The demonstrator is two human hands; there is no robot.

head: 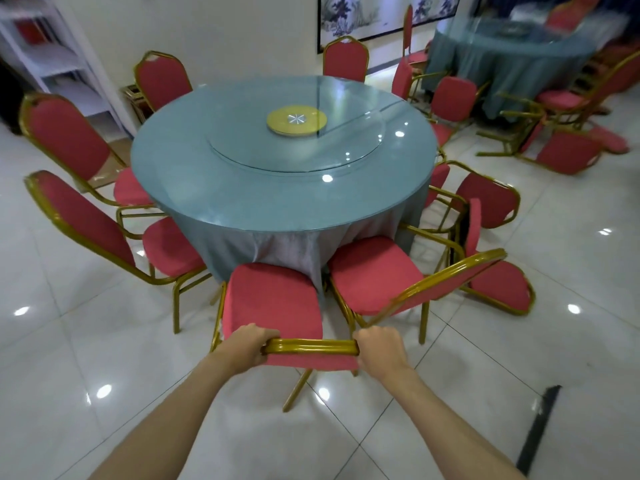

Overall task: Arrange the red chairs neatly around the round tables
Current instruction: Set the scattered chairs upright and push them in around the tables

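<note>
A red chair with a gold frame (273,299) stands right in front of me, its seat facing the round table (242,174) with the teal cloth and glass top. My left hand (247,344) grips the left end of its top back rail. My right hand (379,351) grips the right end. Another red chair (374,271) stands beside it on the right, turned at an angle. Two red chairs (166,247) stand at the table's left, and several more ring the far side.
A chair lies tipped over (498,285) on the floor at the right. Several toppled chairs (568,150) clutter the floor by a second round table (512,53) at the back right. White shelving (59,57) stands at the back left. A dark strip (538,431) lies on the tiles.
</note>
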